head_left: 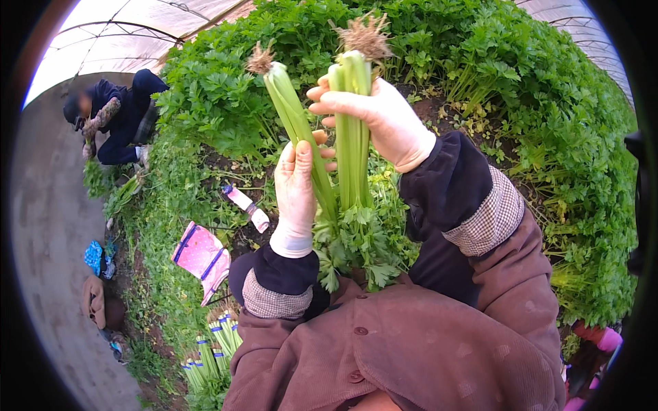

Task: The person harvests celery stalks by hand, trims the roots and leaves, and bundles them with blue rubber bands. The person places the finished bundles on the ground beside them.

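Observation:
My left hand [299,187] grips a slim celery plant [289,105], thumb across its stalks, with its dry roots pointing up. Beside it, my right hand [372,115] is wrapped around a thicker bunch of celery [353,154] just below the tangled root clump [366,37]. Both bunches are held upside down, root ends up and apart at the top. Their leaves [362,246] hang against the front of my brown corduroy jacket, where the two lots overlap. Pale, thin gloves seem to cover both hands.
Standing celery [514,77] rises ahead and to the right. Pink dotted cloth with blue bands [203,251] lies left, near a pink strip [247,208]. Below are celery bundles with blue ties [218,344]. Another person [121,115] crouches beside the grey path [56,216].

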The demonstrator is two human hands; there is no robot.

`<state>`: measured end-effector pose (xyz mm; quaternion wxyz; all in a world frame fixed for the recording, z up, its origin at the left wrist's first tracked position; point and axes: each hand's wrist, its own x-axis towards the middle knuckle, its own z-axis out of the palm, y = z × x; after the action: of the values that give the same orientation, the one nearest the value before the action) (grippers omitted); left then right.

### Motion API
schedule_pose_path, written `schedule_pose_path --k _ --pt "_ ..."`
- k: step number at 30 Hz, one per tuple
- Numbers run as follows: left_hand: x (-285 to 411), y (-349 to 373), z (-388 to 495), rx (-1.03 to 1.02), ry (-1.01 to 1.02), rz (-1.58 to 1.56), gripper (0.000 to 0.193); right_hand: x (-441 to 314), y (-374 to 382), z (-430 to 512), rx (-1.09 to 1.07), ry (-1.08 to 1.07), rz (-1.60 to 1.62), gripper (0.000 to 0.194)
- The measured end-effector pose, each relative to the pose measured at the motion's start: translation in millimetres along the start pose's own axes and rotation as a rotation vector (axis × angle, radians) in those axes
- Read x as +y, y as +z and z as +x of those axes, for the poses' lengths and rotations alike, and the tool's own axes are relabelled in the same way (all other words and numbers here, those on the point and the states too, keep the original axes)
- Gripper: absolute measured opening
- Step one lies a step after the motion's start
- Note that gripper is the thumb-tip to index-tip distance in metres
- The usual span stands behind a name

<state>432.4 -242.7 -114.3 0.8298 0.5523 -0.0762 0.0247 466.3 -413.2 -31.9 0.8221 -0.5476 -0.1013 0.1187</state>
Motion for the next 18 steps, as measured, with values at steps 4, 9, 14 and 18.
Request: schedule_pose_path --k 4,9,14,18 --pt "-1 -1 -2 -0.135 -0.103 0.138 0.054 0 -8 6 -0.077 -0.058 -0.011 0.042" --pt "11 6 4 -0.101 -0.018 0.411 0.060 8 -8 5 -0.100 -0.041 0.007 0.037" --pt "34 14 20 0.146 0.310 0.338 0.029 8 -7 -3 -0.155 -0.035 -0.150 0.038" --pt "33 14 21 0.071 0.245 0.385 0.025 9 -11 -4 -0.144 -0.023 -0.252 0.035"
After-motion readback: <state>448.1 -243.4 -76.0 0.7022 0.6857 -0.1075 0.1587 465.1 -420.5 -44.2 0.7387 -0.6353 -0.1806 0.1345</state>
